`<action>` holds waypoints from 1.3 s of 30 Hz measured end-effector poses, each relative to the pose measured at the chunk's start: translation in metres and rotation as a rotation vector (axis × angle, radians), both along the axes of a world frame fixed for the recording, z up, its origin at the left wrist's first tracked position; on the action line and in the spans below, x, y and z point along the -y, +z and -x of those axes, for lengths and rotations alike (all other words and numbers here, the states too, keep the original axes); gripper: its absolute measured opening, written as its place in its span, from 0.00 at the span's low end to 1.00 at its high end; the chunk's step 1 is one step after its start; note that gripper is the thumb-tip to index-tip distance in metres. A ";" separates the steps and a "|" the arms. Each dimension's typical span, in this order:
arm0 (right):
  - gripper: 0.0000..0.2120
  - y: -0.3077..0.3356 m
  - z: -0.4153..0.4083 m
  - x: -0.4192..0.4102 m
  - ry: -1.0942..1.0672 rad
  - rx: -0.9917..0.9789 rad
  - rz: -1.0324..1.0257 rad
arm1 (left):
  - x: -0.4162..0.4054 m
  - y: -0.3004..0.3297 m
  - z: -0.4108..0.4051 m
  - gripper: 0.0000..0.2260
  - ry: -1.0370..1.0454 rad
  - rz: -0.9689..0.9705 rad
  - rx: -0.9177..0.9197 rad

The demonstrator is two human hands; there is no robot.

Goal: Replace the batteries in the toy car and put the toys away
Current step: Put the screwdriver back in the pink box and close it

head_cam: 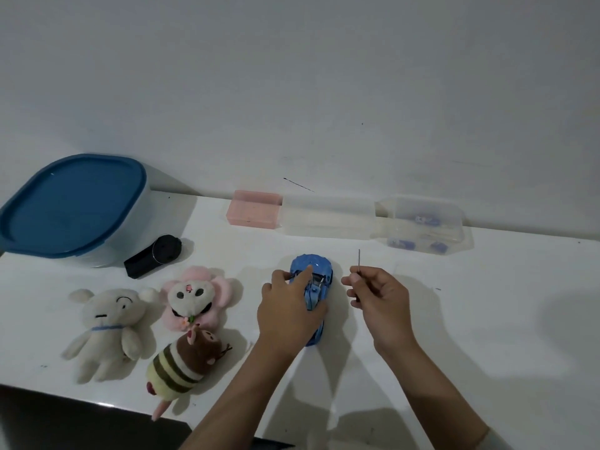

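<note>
A blue toy car (312, 267) lies on the white table (487, 319), near the middle. My left hand (289, 311) grips the car from its left side, with fingers curled over its body. Just right of the car, my right hand (378, 295) pinches a thin screwdriver (359, 260) whose metal shaft points up. Three plush toys lie to the left: a white bunny (104, 329), a pink-and-white flower face (194, 295) and a striped brown-and-yellow doll (185, 362).
A white bin with a blue lid (71, 204) stands at the far left, with a black device (152, 259) beside it. Along the wall sit a pink box (255, 212), a clear box (328, 217) and a clear case with blue items (422, 225).
</note>
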State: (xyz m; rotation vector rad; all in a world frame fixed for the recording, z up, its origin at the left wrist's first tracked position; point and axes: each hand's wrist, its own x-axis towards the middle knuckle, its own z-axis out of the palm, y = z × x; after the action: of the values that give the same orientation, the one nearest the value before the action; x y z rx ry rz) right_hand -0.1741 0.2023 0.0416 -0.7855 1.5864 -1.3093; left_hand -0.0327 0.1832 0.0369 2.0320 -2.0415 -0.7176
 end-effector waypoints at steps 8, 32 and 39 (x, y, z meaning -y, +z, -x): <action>0.08 0.004 -0.023 0.029 0.127 -0.200 0.076 | 0.004 0.000 -0.028 0.34 0.093 0.020 -0.195; 0.06 -0.019 -0.151 0.157 0.071 0.064 -0.323 | 0.205 -0.019 -0.149 0.37 -0.263 0.073 -0.176; 0.14 -0.022 -0.155 0.166 -0.018 -0.079 -0.259 | 0.217 -0.034 -0.153 0.32 -0.314 0.136 -0.220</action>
State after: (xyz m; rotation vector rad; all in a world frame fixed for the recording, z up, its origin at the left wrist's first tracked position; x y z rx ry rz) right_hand -0.0196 0.0364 0.0193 -0.6696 1.7859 -1.0684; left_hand 0.1203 -0.0340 0.0033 1.5046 -2.2300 -0.7891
